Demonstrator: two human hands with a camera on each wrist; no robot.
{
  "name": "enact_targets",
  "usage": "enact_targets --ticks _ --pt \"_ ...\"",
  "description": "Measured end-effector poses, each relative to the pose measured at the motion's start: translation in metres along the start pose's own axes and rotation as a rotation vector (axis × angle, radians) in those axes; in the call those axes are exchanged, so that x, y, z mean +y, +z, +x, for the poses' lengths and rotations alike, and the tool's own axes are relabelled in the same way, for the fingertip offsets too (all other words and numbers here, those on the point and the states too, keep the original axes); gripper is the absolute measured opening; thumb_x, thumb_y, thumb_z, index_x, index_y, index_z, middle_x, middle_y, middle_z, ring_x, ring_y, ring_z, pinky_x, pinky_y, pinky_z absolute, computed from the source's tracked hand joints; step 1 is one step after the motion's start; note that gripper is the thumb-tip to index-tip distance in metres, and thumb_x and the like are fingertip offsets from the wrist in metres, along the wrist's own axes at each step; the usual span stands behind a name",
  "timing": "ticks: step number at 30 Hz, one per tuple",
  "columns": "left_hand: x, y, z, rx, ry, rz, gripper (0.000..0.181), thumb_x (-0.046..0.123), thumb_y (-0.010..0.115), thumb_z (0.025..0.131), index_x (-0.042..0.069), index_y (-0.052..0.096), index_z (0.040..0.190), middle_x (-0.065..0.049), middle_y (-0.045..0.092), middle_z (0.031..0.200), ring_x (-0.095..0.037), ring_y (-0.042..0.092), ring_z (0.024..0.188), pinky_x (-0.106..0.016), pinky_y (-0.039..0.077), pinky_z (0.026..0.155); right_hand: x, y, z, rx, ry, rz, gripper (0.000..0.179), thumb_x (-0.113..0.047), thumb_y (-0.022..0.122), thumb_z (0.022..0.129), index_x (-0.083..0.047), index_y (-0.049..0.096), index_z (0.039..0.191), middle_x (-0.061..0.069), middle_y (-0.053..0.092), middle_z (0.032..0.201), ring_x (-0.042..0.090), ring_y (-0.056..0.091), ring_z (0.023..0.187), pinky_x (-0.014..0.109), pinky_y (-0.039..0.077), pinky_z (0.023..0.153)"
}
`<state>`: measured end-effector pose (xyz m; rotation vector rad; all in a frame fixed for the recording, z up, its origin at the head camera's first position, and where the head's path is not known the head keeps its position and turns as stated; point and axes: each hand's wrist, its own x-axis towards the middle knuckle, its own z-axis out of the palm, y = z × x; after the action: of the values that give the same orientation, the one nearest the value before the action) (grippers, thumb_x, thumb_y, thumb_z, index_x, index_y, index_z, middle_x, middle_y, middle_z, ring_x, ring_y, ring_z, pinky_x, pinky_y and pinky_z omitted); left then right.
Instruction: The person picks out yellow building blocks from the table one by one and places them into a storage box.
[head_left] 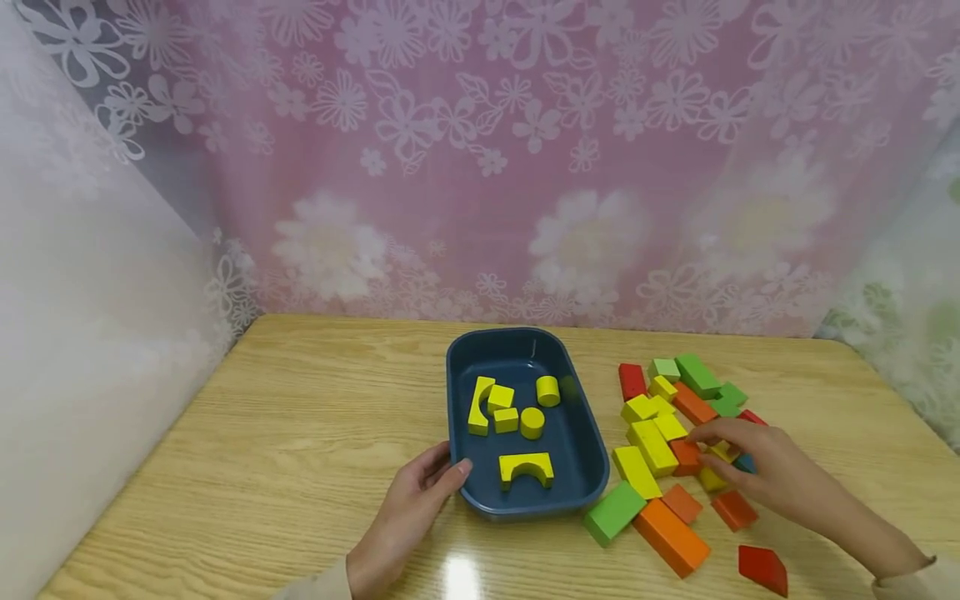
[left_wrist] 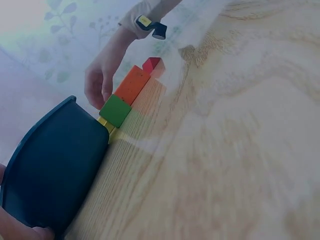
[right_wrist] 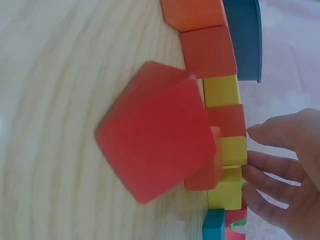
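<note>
While the table [head_left: 315, 400] bears a navy tray [head_left: 566, 454] with loose blocks [head_left: 651, 448] to its right, the left hand [head_left: 411, 504] pinches the tray's rim [head_left: 480, 511], the right hand [head_left: 765, 462], thumb and fingers apart, hangs over those, and six yellow pieces [head_left: 532, 422] lie inside.

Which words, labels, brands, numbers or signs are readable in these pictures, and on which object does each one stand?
None can be read: no writing shows on the blocks, the tray or the flowered curtain.
Too small to read: the yellow patch on the wrist device, if it bears text.
</note>
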<state>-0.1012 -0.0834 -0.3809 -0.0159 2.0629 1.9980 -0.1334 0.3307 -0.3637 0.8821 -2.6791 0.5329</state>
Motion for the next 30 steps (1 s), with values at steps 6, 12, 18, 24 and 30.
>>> enact_targets --ticks 6,12,18,24,30 --pt "0.000 0.000 -0.001 0.016 -0.029 0.011 0.077 0.043 0.061 0.094 -0.008 0.034 0.145 -0.026 0.041 0.144 -0.035 0.046 0.129 -0.039 0.045 0.104 0.003 0.001 -0.004 0.000 -0.032 -0.018 0.047 -0.001 0.086 0.065 -0.017 0.068 0.105 -0.013 0.066 0.096 0.005 0.060 0.084 0.022 0.055 0.065" --pt "0.000 0.000 -0.002 0.008 -0.032 0.004 0.076 0.043 0.060 0.095 -0.008 0.034 0.145 -0.025 0.041 0.144 -0.034 0.046 0.129 -0.039 0.045 0.104 0.007 -0.001 -0.008 -0.033 -0.006 -0.031 0.049 -0.006 0.087 0.065 -0.015 0.067 0.109 -0.012 0.066 0.099 0.005 0.060 0.086 0.023 0.056 0.067" --pt "0.000 -0.001 -0.002 0.012 -0.032 0.007 0.076 0.044 0.060 0.095 -0.008 0.033 0.145 -0.026 0.041 0.145 -0.034 0.046 0.129 -0.040 0.045 0.104 0.004 -0.003 -0.008 -0.185 0.164 -0.047 0.055 -0.019 0.086 0.070 -0.012 0.062 0.120 -0.006 0.064 0.107 0.025 0.061 0.099 0.044 0.057 0.078" --pt "0.001 -0.001 -0.002 0.003 -0.032 0.009 0.077 0.044 0.060 0.095 -0.007 0.033 0.145 -0.025 0.040 0.145 -0.034 0.045 0.130 -0.040 0.045 0.104 0.007 0.000 -0.010 -0.155 0.131 -0.039 0.042 -0.011 0.084 0.071 -0.012 0.066 0.109 -0.002 0.065 0.105 0.012 0.060 0.087 0.029 0.056 0.065" --pt "0.002 0.000 -0.001 0.005 -0.026 0.009 0.077 0.044 0.061 0.094 -0.007 0.034 0.145 -0.025 0.041 0.144 -0.034 0.046 0.130 -0.040 0.045 0.104 0.012 0.003 -0.009 -0.037 0.038 -0.018 0.041 0.005 0.082 0.066 -0.016 0.068 0.098 -0.005 0.066 0.095 0.001 0.057 0.082 0.018 0.051 0.054"
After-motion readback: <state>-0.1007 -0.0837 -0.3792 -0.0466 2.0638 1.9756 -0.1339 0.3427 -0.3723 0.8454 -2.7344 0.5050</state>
